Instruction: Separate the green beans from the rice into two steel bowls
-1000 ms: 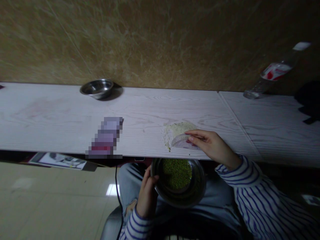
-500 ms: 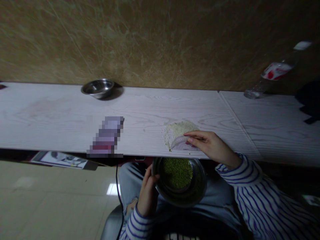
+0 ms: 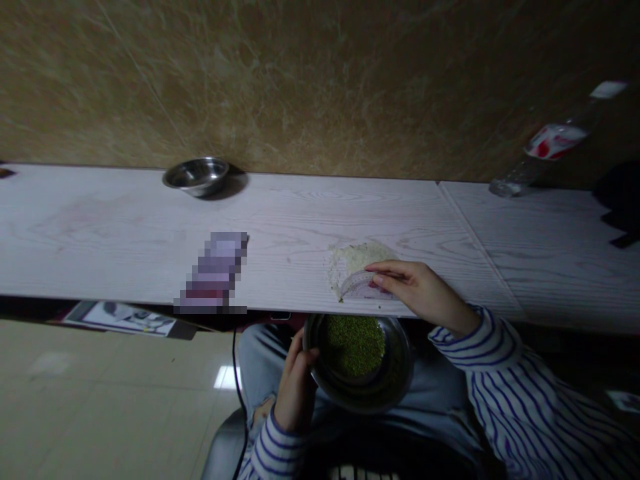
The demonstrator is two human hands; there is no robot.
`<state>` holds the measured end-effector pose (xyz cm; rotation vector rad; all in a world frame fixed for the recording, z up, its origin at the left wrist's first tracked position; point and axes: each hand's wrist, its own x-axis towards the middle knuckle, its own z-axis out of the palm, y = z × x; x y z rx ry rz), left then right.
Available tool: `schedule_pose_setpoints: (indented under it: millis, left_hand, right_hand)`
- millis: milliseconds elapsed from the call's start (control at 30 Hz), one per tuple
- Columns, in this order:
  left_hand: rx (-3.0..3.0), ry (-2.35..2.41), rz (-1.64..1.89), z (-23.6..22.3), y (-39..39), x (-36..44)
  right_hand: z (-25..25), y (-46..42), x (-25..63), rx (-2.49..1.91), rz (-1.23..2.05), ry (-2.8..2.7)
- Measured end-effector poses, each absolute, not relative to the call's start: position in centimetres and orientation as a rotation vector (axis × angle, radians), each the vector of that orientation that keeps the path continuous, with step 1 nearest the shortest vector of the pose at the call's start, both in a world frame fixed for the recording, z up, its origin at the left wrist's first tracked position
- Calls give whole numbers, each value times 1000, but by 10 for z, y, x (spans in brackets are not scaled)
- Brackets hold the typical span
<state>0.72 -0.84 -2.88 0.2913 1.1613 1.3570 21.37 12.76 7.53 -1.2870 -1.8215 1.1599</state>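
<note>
My left hand [image 3: 299,380] grips the left rim of a metal bowl [image 3: 407,373], thumb over the edge. Green mung beans [image 3: 355,343] lie inside the bowl, which is held over my lap just under the table edge. In the fingers of my right hand [image 3: 407,283] is a clear plastic protractor [image 3: 353,285], its curved edge toward the far side, low over the tabletop. Beyond the protractor spreads a pile of white rice [image 3: 367,253], with a few loose grains to its left. Some dark beans sit by the protractor's left tip and near the table edge.
A second metal bowl [image 3: 197,179] stands near the wall at the left. A pixelated flat object [image 3: 215,273] lies on the white table [image 3: 285,207]. A clear bottle [image 3: 540,150] with a red-and-white label stands at the right, beside a dark object [image 3: 620,203].
My right hand and the protractor have shifted very slightly to the left. The left hand and the bowl of beans look the same.
</note>
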Motion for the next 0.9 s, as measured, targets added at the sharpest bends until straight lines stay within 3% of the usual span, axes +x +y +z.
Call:
schedule_pose_setpoints:
  millis: [900]
  left_hand:
    - [318, 1134, 1368, -24, -8, 5]
  right_hand:
    - [76, 124, 215, -1250, 1184, -1812]
